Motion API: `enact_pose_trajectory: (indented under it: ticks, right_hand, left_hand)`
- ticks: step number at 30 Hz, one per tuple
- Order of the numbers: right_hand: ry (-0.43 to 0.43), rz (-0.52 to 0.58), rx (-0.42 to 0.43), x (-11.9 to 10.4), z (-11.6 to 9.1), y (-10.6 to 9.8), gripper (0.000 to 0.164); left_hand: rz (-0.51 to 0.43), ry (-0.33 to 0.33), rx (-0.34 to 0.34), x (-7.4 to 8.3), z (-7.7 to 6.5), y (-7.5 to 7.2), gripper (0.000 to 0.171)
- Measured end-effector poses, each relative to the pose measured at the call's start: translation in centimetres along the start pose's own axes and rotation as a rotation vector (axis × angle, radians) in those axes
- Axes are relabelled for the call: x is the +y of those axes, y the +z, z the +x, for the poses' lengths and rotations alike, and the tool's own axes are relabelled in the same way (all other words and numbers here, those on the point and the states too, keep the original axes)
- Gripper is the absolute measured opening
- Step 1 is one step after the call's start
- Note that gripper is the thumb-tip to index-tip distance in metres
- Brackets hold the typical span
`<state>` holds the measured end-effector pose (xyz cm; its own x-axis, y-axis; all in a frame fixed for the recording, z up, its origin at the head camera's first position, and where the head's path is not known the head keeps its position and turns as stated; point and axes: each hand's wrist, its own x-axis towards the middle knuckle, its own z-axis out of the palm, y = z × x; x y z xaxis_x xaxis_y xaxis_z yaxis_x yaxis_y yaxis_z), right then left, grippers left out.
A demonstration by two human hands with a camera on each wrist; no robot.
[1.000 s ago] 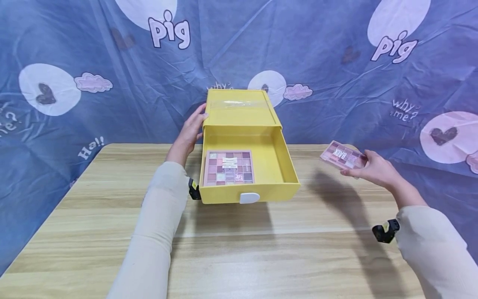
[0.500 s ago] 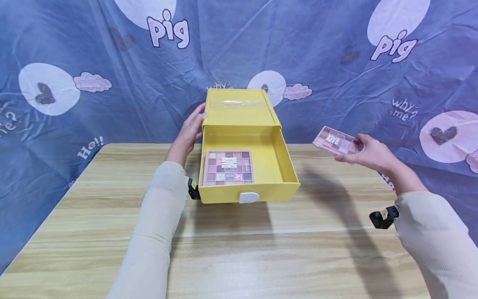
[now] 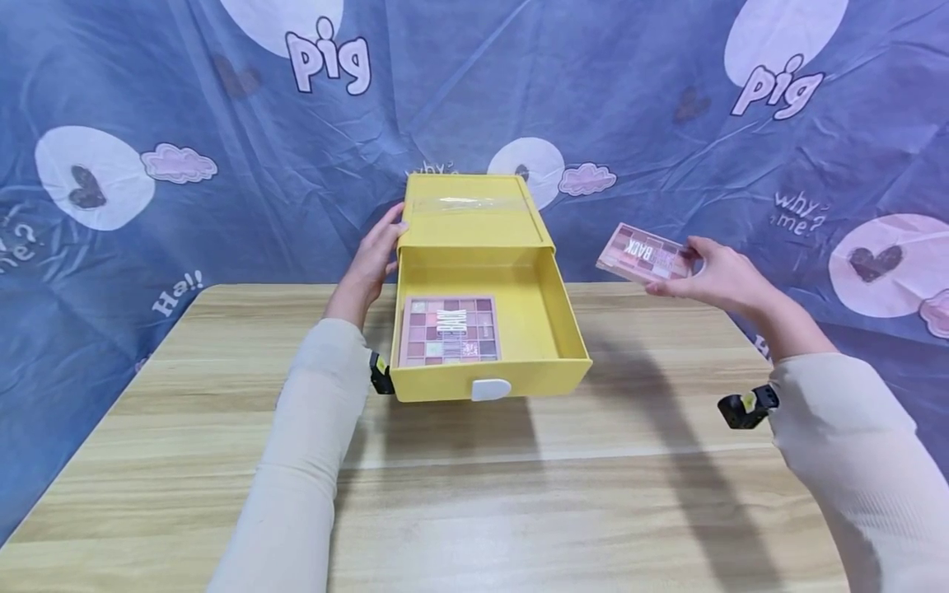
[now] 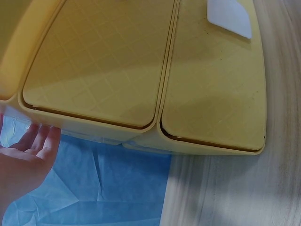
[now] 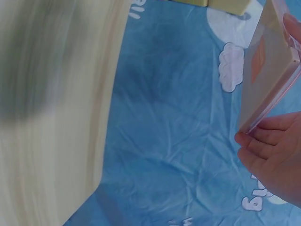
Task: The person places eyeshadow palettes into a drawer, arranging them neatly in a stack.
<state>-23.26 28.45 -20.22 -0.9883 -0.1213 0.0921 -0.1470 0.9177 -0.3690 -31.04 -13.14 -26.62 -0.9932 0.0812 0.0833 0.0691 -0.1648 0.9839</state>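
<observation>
A yellow drawer box stands on the table with its top drawer pulled out. Inside the drawer, at the left, an eyeshadow palette lies flat. My left hand rests its fingers against the left side of the box; the left wrist view shows the fingertips touching that wall. To the right of the drawer, my right hand pinches a second eyeshadow palette in the air, between thumb and fingers. The right wrist view shows this palette's pale underside, with an orange label.
Two closed lower drawers show below in the left wrist view, one with a white handle. The wooden table runs out in front and to both sides. Behind it hangs a blue printed cloth.
My right hand has carried its palette leftward and up, closer to the drawer. The left hand and the box hold their places; the head view has shifted slightly.
</observation>
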Motion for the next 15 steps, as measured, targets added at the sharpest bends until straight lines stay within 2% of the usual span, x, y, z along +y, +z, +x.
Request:
enact_pose_trajectory:
  ticks: [2, 8, 15]
  right_hand:
    - [-0.013, -0.003, 0.001, -0.6, 0.2, -0.2, 0.076]
    - [-0.025, 0.0, -0.036, -2.4, 0.6, -0.8, 0.091]
    - [-0.04, 0.005, -0.063, -4.6, 1.0, -0.9, 0.095]
  left_hand:
    - [0.0, -0.001, 0.0, 0.0, 0.0, 0.0, 0.051]
    - [0.004, 0.001, -0.001, -0.1, 0.1, 0.0, 0.051]
    - [0.0, -0.003, -0.002, -0.1, 0.1, -0.1, 0.052]
